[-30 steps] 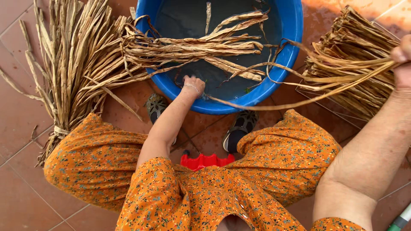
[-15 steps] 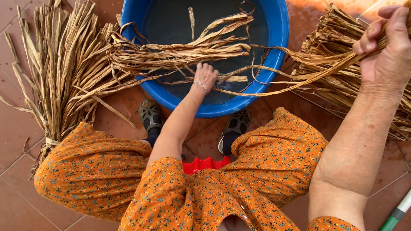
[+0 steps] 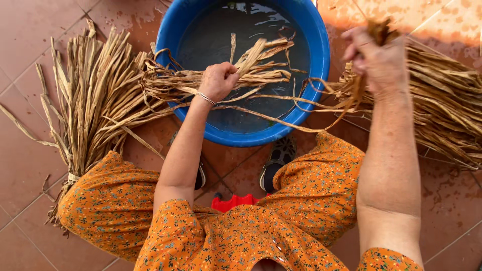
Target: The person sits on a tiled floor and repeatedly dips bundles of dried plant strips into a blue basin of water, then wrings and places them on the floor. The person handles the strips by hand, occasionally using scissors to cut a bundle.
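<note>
Both hands shifted: left hand (image 3: 217,80) now grasps strands (image 3: 251,75) over basin (image 3: 321,60), right hand (image 3: 376,62) fingers clenched.

Reddish-brown tiled floor (image 3: 30,165), damp in patches; bright sunlight upper right.

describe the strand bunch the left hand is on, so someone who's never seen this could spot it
Start at the round blue tub of water at top centre. A loose bunch of dried strands lies across it, trailing over its left rim, with the left hand pressing on it. Unlike the tied bundle on the tiles to the left and the heap to the right, it alone lies in the tub.
</note>
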